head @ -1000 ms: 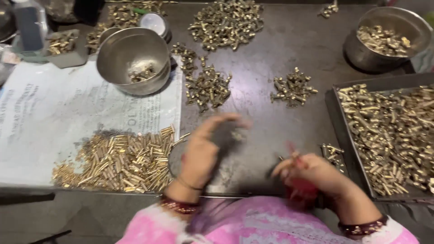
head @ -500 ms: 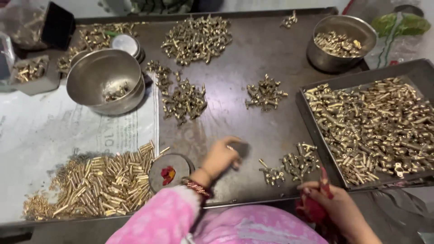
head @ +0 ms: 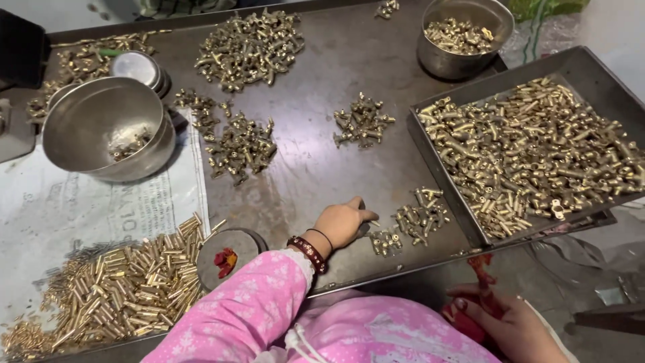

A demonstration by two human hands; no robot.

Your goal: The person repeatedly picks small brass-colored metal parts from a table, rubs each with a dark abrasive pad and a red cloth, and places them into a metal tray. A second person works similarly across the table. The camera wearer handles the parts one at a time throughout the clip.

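At my far left a heap of straight brass pins (head: 114, 292) lies on the printed paper sheet (head: 87, 208), all turned roughly the same way so they stay one kind, and above them sits the big dented steel bowl (head: 107, 128) with only a few pieces in its bottom. Just beside the pins is a small round metal lid (head: 225, 259) with red bits in it, close enough for me to reach. My left hand (head: 341, 225) rests on the dark metal worktable (head: 316, 168), fingers loosely curled and holding nothing I can make out, its tips next to the small cluster of brass fittings (head: 410, 225) lying near the table's front edge. Further right, the shallow grey metal tray (head: 591, 67) sits propped at a tilt, full of mixed brass parts (head: 537, 148). My right hand (head: 507, 323) hangs low off the table, closed around a red tool (head: 480, 282).
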